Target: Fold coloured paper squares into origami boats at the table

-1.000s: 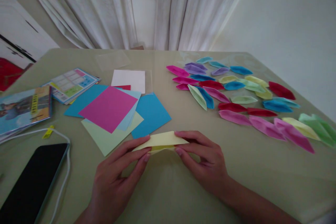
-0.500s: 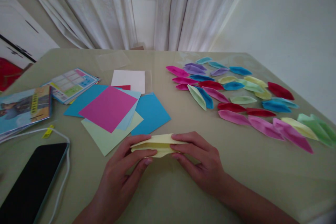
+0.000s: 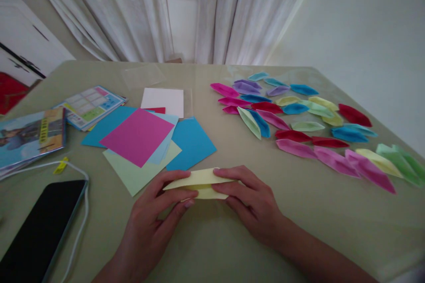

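Note:
Between my two hands is a yellow folded paper boat [image 3: 203, 177], lying lengthwise with a long slot between its upper and lower sides. My left hand [image 3: 156, 212] grips its left end, fingers on the top side and inside the slot, thumb below. My right hand [image 3: 254, 201] pinches the right end, with the index finger on the upper edge and other fingers at the slot and lower side. Just beyond my left hand lies a pale green paper sheet [image 3: 133, 170], under a magenta square sheet [image 3: 137, 137].
Several folded paper boats [image 3: 300, 150] in many colours spread over the right of the table [image 3: 212, 247]. Blue sheets [image 3: 192, 143] and a white stack [image 3: 162, 101] lie beyond my hands. At left are a phone [image 3: 40, 230], a white cable [image 3: 86, 203] and booklets [image 3: 33, 135].
My right fingers have shifted slightly along the yellow paper boat, and its lower side sits straighter. Its slot looks narrower at the left. My left hand stays nearly in place.

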`<state>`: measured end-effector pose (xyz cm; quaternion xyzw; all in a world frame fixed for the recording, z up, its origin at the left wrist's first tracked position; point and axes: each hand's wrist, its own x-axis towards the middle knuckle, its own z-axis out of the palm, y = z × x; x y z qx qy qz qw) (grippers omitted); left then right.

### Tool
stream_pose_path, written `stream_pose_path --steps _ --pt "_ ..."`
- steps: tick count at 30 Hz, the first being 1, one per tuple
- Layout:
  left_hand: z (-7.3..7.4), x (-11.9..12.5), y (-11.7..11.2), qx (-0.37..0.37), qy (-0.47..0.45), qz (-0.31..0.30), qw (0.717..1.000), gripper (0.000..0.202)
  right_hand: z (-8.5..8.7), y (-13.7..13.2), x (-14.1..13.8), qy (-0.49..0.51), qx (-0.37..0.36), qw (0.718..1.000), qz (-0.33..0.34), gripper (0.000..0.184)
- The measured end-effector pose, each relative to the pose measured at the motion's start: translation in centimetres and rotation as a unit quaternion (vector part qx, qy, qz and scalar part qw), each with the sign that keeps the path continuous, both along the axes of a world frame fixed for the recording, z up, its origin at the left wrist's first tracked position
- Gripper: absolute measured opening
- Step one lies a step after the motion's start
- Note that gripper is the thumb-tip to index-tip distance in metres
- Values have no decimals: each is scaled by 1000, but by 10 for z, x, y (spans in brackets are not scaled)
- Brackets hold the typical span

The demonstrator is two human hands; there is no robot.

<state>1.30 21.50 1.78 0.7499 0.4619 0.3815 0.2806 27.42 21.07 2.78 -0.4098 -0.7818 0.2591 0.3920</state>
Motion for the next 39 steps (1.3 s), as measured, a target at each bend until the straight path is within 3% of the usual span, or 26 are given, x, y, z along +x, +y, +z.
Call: stream_pose_path --steps 5,14,20,24,30,34,39 --pt "3 0 -3 10 11 0 1000 27 2 -2 -2 5 -35 999 -16 26" --pt "0 1 -4 37 10 29 999 20 5 -3 -6 14 -41 999 -27 21" --pt "-4 2 -3 73 16 -10 997 19 0 -5 -13 12 13 996 -86 11" --pt "-8 0 0 59 40 -50 996 26 -6 -4 -14 -14 19 995 -94 12" --pt "-15 -4 4 67 75 -64 993 23 -9 3 -7 -75 17 996 -44 8" --pt "-17 -6 8 37 87 -61 994 20 -9 10 1 -133 31 990 21 21" --pt "-20 -9 10 46 112 -62 991 22 -12 13 4 -147 31 989 13 15"
